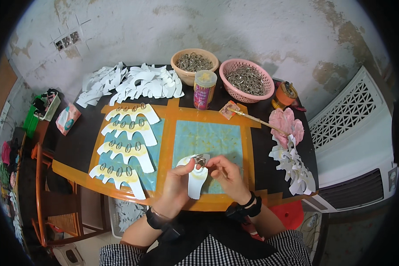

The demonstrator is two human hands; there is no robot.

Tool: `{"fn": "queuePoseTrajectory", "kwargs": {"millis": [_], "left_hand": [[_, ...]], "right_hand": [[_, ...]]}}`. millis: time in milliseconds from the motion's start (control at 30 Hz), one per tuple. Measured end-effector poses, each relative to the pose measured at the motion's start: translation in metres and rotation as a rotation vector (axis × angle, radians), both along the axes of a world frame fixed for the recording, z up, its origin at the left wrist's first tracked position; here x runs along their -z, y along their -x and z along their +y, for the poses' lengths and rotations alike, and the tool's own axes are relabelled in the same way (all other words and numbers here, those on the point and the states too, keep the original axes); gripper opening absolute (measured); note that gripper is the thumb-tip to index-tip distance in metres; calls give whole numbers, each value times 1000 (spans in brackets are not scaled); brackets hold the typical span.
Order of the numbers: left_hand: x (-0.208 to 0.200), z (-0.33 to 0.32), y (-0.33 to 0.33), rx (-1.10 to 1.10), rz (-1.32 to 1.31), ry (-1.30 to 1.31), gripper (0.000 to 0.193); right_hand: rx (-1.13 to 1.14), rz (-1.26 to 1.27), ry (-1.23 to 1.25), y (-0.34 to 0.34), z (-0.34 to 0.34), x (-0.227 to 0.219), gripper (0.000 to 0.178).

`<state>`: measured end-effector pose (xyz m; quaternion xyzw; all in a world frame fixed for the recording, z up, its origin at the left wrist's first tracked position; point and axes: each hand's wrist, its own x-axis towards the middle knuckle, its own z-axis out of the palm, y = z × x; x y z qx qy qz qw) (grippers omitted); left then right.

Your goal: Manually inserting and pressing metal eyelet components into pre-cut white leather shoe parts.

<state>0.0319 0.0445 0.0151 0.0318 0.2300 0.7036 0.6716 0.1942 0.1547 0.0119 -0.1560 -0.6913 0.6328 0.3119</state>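
Above the right blue sheet, my left hand is closed around a small cluster of metal rings at its fingertips. My right hand is beside it, thumb and fingers drawn together close to the rings; whatever they pinch is too small to make out. Under both hands is a white scalloped piece with a yellowish smear, partly covered by my fingers. Four similar pieces lie in a column to the left, including a top one and a bottom one, each with metal rings along its yellowed edge.
Behind stand an orange basket and a pink basket of metal rings, a purple can and a glue jar. A brush rests toward a pink crumpled bundle. White pieces are heaped back left.
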Motion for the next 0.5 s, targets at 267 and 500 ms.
{"fn": "queuePoseTrajectory", "kwargs": {"millis": [267,500], "left_hand": [[8,-3,-1,-2,121,171,13],[-1,-15,0,-3,132,178,12]], "right_hand": [[142,21,-827,14,-6,-6,23],[131,112,-995,13,-2,-5,20]]}}
